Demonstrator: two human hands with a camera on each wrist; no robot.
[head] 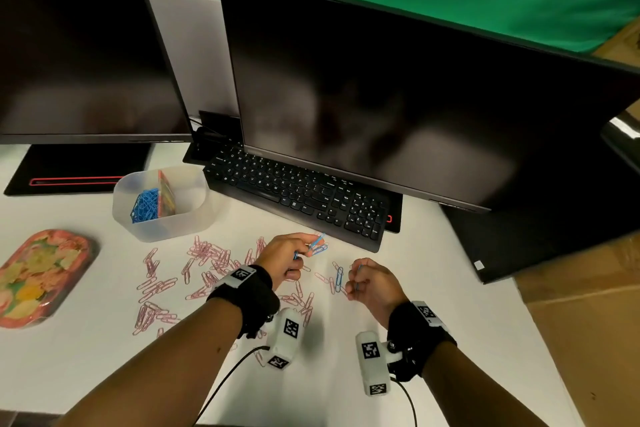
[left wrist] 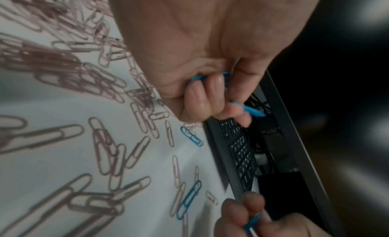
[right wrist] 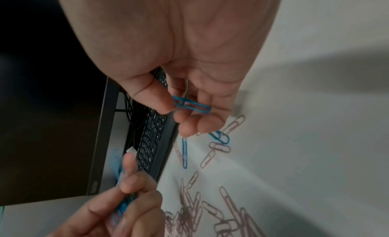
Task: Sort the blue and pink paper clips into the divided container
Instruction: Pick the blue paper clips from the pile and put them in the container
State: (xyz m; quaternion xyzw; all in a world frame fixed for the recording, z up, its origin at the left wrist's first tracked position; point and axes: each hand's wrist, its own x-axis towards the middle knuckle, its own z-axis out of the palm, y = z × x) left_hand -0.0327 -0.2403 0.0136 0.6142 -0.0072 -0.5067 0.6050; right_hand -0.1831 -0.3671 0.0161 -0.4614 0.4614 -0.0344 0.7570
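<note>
My left hand [head: 294, 255] grips several blue paper clips [head: 317, 244], whose ends stick out past the fingers [left wrist: 212, 89]. My right hand [head: 363, 279] pinches one blue clip [right wrist: 190, 105] between thumb and fingers. A loose blue clip [head: 339, 278] lies on the table between the hands. Pink clips [head: 207, 255] are scattered over the white table left of and under my left arm. The clear container [head: 162, 201] stands at back left, with blue clips [head: 147, 203] in its left compartment beside a patterned divider.
A black keyboard [head: 298, 194] lies just beyond the hands, under a dark monitor [head: 398, 97]. A second monitor [head: 79, 45] stands at left. A floral lid [head: 41, 274] rests at the table's left edge. Wrist camera cables trail toward me.
</note>
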